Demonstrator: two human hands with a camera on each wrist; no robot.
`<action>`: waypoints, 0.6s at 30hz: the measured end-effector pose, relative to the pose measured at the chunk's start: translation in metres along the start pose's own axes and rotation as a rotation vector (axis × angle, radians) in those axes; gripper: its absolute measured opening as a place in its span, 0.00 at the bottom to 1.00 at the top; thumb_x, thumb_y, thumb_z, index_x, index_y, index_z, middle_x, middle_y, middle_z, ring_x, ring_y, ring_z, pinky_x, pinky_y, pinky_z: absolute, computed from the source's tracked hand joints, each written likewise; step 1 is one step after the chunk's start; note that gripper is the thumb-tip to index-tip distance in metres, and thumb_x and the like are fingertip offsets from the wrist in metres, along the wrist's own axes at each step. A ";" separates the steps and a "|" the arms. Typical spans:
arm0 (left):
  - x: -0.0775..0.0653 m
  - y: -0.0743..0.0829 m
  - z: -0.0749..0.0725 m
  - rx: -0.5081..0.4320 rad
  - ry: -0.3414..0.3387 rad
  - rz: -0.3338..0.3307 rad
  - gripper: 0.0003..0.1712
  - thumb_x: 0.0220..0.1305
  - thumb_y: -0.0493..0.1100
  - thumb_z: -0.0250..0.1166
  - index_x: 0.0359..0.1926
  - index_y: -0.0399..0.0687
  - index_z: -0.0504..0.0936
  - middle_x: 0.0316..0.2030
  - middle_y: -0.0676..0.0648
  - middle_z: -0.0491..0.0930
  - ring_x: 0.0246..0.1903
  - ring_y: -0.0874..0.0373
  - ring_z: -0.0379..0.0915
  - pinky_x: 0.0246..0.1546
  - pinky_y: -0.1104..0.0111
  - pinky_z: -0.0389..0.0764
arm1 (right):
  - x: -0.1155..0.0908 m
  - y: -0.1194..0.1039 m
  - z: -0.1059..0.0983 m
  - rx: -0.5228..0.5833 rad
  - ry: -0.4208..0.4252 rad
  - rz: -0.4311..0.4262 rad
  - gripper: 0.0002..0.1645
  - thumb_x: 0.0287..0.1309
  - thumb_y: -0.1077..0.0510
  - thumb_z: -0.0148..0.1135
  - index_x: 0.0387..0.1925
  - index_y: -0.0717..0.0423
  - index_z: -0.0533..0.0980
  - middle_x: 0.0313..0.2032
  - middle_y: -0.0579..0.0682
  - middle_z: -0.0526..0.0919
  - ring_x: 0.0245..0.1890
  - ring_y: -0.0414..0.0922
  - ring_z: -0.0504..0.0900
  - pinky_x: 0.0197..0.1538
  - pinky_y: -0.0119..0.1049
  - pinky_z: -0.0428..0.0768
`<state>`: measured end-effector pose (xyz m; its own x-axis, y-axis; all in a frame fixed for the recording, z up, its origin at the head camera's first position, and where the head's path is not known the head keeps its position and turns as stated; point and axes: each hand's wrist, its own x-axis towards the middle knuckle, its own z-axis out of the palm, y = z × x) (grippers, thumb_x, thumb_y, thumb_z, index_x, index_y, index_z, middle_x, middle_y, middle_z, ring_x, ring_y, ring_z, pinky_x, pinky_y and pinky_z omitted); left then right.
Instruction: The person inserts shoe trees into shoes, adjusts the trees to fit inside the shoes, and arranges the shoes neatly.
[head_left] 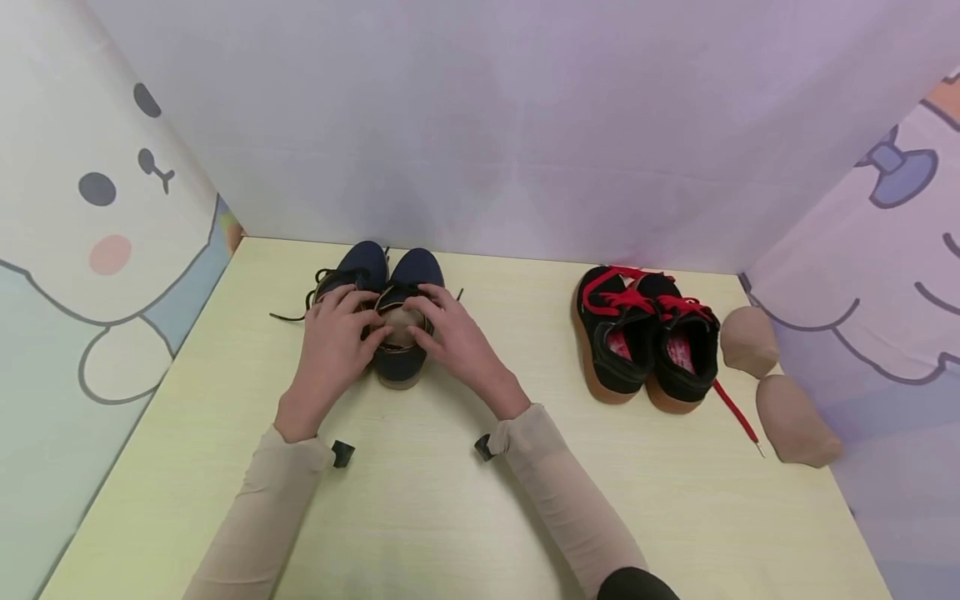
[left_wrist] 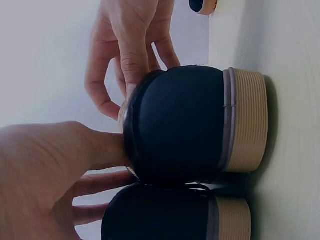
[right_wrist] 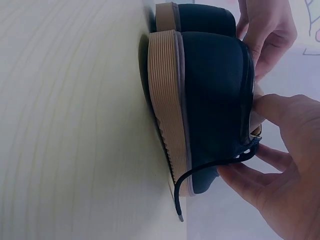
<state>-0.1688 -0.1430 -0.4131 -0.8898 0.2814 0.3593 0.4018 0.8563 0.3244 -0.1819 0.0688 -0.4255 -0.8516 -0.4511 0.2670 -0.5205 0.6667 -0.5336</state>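
Two navy shoes with tan ribbed soles stand side by side at the back of the table. Both hands work at the opening of the right navy shoe (head_left: 417, 268) (left_wrist: 180, 125) (right_wrist: 215, 100), where a beige insert (head_left: 401, 327) (right_wrist: 256, 117) sits. My left hand (head_left: 358, 330) (left_wrist: 65, 170) (right_wrist: 265, 35) grips its collar, thumb at the heel rim, with its fingers reaching over the left navy shoe (head_left: 362, 263) (left_wrist: 160, 220) (right_wrist: 205, 17). My right hand (head_left: 431, 321) (left_wrist: 130, 55) (right_wrist: 280, 165) pinches the collar from the other side, thumb on the insert, fingers by the loose lace.
A pair of black shoes with red laces (head_left: 645, 342) stands at the right. Two beige shoe forms (head_left: 750, 340) (head_left: 795, 421) lie beside them near the right cloth wall. Cloth walls close in the pale wooden table (head_left: 450, 500) on three sides.
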 end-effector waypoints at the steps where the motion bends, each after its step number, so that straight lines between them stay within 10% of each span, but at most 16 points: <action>1: 0.000 0.000 0.000 0.001 -0.003 -0.002 0.10 0.65 0.45 0.75 0.37 0.42 0.92 0.61 0.39 0.82 0.71 0.37 0.64 0.63 0.32 0.67 | 0.000 0.000 0.000 -0.013 -0.002 -0.005 0.21 0.74 0.52 0.63 0.65 0.47 0.75 0.75 0.57 0.66 0.70 0.55 0.76 0.67 0.48 0.79; 18: 0.002 0.000 -0.003 -0.002 -0.104 -0.029 0.13 0.70 0.47 0.70 0.38 0.41 0.93 0.65 0.39 0.77 0.73 0.38 0.57 0.64 0.30 0.62 | 0.002 -0.001 -0.002 -0.079 -0.040 -0.024 0.20 0.73 0.52 0.64 0.63 0.44 0.78 0.75 0.58 0.66 0.70 0.57 0.75 0.66 0.48 0.80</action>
<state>-0.1697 -0.1442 -0.4098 -0.9186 0.3001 0.2573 0.3761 0.8639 0.3351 -0.1835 0.0681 -0.4226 -0.8362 -0.4900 0.2462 -0.5457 0.6990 -0.4622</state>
